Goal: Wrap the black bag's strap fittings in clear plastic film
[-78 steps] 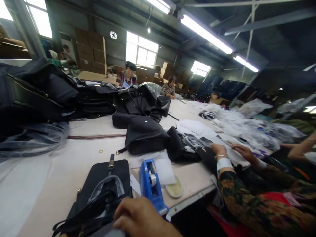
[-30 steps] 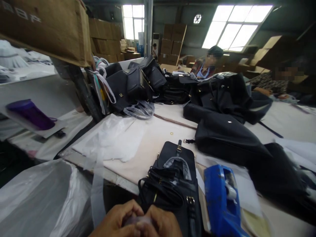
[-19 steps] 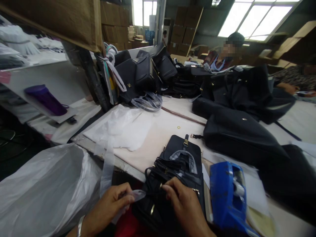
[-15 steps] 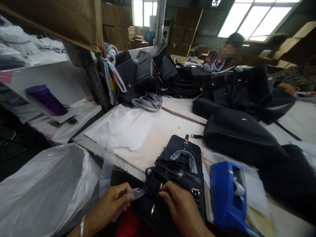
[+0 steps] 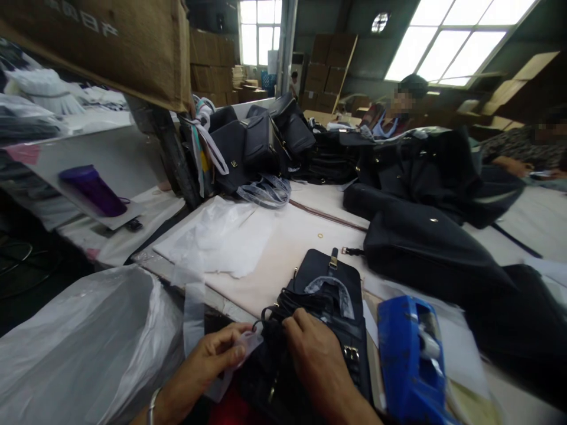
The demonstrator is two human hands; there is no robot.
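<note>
A small black handbag (image 5: 325,282) lies at the near edge of the table, its flap up and its straps bunched toward me. My right hand (image 5: 312,354) rests on the bag's straps with fingers curled, pressing or gripping them. My left hand (image 5: 211,360) pinches a piece of clear plastic film (image 5: 245,342) just left of the bag. A strip of clear wrap (image 5: 330,287) lies on the bag's flap.
A blue tape dispenser (image 5: 410,360) stands right of the bag. Large black bags (image 5: 425,248) pile across the table behind. White sheets (image 5: 221,236) lie left, a big plastic sack (image 5: 84,348) hangs below the table edge. A purple cup (image 5: 93,190) sits on a shelf. Other people sit at the far side.
The view swung from the right side of the table to the left. My two hands, joined before, parted: the left kept the clear film, the right moved onto the bag's straps.
</note>
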